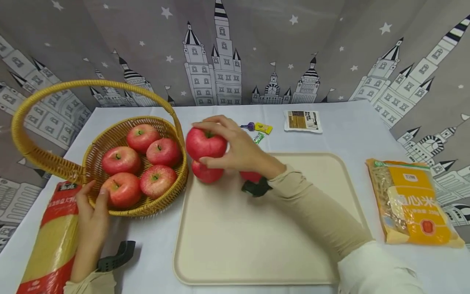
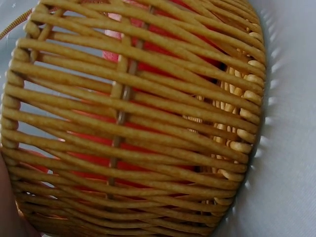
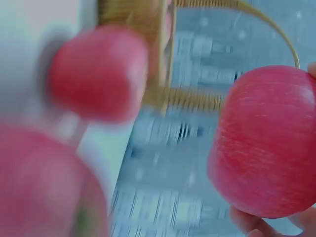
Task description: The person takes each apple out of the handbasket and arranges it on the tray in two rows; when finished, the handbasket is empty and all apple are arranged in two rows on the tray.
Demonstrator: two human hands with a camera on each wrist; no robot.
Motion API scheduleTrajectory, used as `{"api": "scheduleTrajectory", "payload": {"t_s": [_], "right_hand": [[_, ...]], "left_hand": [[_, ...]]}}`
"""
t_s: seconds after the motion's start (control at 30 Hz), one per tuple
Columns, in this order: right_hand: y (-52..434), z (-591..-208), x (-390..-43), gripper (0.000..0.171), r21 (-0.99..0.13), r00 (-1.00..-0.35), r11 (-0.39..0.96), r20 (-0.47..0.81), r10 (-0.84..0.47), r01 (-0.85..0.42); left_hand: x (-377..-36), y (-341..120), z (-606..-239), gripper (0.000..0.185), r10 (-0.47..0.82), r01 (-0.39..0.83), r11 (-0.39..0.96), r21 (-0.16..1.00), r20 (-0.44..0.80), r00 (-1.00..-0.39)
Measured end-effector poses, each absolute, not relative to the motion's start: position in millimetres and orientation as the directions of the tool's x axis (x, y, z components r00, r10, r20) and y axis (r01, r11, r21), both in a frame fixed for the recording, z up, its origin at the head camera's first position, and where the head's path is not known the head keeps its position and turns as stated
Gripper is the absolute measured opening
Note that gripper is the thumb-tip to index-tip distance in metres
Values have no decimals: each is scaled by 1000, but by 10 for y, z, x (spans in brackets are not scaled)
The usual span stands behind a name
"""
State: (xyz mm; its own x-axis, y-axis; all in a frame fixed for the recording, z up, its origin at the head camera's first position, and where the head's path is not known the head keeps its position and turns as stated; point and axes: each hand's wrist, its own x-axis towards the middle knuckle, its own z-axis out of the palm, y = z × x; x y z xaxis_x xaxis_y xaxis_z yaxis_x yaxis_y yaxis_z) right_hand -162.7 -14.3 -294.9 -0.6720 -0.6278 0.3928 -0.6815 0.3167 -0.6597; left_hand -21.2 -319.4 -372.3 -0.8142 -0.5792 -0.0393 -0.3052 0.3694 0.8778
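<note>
My right hand (image 1: pixel 240 148) grips a red apple (image 1: pixel 205 145) from its right side, raised above the tray's left edge, close to the basket's rim. In the right wrist view this apple (image 3: pixel 266 143) shows its smooth side, fingers touching it. Below it on the tray sits another apple (image 1: pixel 207 173), and a further apple (image 1: pixel 251 176) is partly hidden behind my right wrist. My left hand (image 1: pixel 92 220) holds the near-left rim of the wicker basket (image 1: pixel 169 198), which contains several red apples (image 1: pixel 121 160). The left wrist view is filled by the woven basket side (image 2: pixel 148 113).
A beige tray (image 1: pixel 253 245) lies right of the basket, whose tall handle (image 1: pixel 110 83) arches left. A red and yellow packet (image 1: pixel 51 237) lies at left, an orange food bag (image 1: pixel 415 204) at right. Small candies (image 1: pixel 262 128) and a white-edged sachet (image 1: pixel 302 121) lie behind the tray.
</note>
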Motion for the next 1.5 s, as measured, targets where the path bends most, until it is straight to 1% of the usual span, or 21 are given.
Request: {"api": "scheduleTrajectory", "payload": {"t_s": [0.1, 0.27, 0.33, 0.4, 0.5, 0.6, 0.7, 0.8, 0.93, 1.03, 1.1, 1.17, 1.23, 1.33, 1.43, 1.5], "right_hand": [[343, -3018, -1674, 61, -642, -726, 399, 387, -568, -654], [1111, -3258, -1673, 62, -613, -847, 592, 296, -442, -523], [1334, -3374, -1655, 63, -594, -875, 648, 252, -413, -477], [1497, -3491, -1629, 63, -571, -890, 689, 206, -406, -446], [1670, -3647, -1576, 64, -521, -893, 732, 165, -420, -440], [1730, -3730, -1539, 66, -494, -875, 728, 174, -452, -475], [1732, -3756, -1522, 68, -509, -850, 691, 191, -491, -513], [1722, -3759, -1512, 70, -535, -840, 667, 173, -514, -518], [1713, -3719, -1498, 75, -541, -857, 687, 140, -495, -485], [1609, -3604, -1501, 79, -534, -867, 699, 152, -474, -475], [1435, -3493, -1511, 77, -529, -858, 689, 171, -485, -495], [1198, -3387, -1523, 73, -530, -825, 649, 208, -525, -546], [927, -3306, -1530, 68, -535, -773, 584, 244, -585, -611], [458, -3221, -1519, 63, -553, -667, 455, 271, -694, -698], [-9, -3186, -1505, 62, -579, -582, 357, 262, -770, -733], [-284, -3187, -1495, 63, -586, -538, 316, 252, -804, -746]], "left_hand": [[-211, -3176, -3733, 51, -580, -291, 373, 881, -24, -814], [-214, -3160, -3748, 50, -587, -288, 368, 884, -20, -809], [-209, -3163, -3751, 50, -591, -286, 368, 885, -15, -807], [-208, -3168, -3742, 49, -593, -294, 368, 882, -21, -805], [-215, -3174, -3732, 50, -584, -293, 379, 878, -18, -811], [-218, -3187, -3730, 50, -581, -298, 382, 875, -24, -814], [-208, -3194, -3740, 50, -584, -293, 384, 876, -16, -812], [-195, -3201, -3744, 50, -590, -287, 382, 878, -7, -808], [-193, -3207, -3751, 51, -581, -278, 389, 879, 0, -814], [-191, -3211, -3759, 51, -579, -273, 395, 877, 7, -815], [-186, -3213, -3758, 51, -584, -277, 398, 875, 8, -812], [-180, -3216, -3757, 50, -588, -279, 399, 873, 10, -809], [-178, -3218, -3750, 50, -589, -285, 399, 872, 5, -808], [-181, -3213, -3747, 51, -588, -293, 392, 872, -7, -808], [-191, -3206, -3747, 50, -579, -290, 386, 876, -15, -815], [-198, -3201, -3747, 50, -572, -287, 385, 877, -18, -820]]}}
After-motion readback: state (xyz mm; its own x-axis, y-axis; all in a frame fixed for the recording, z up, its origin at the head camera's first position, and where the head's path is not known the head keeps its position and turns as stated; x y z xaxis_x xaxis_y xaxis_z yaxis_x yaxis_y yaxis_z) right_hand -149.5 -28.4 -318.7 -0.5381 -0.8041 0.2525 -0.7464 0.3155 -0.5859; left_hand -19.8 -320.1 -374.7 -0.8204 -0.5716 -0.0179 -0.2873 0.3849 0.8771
